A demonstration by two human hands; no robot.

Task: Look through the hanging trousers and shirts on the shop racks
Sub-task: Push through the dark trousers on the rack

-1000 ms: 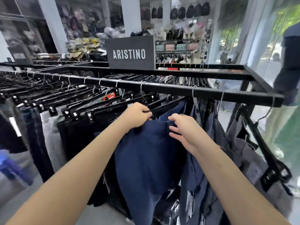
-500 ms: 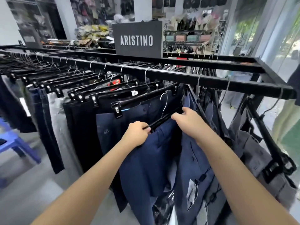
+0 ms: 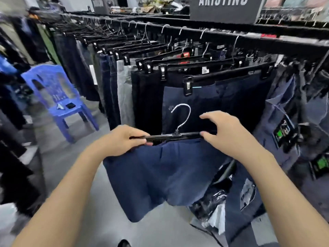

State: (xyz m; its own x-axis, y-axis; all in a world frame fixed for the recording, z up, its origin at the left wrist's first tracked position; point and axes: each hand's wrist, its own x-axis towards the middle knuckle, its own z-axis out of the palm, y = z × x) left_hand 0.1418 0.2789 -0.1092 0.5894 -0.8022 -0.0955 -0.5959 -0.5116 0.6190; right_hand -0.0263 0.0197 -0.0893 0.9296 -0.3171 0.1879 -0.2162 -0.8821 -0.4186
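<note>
Both hands hold the hanger [image 3: 173,136] level off the rail: left hand [image 3: 122,139] clenched on one end, right hand [image 3: 225,132] pinching the other, navy trousers [image 3: 160,175] draping below her fingers for inspection.

The trousers [image 3: 160,175] hang on a hanger [image 3: 175,136] in front of the rack [image 3: 249,41]. A chair [image 3: 53,93] stands left of the rack.

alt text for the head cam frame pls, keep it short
Two bare hands, left hand and right hand, hold a black clip hanger with navy trousers clear of the rack rail, its hook free. More trousers hang behind; a blue plastic chair stands to the left.
</note>
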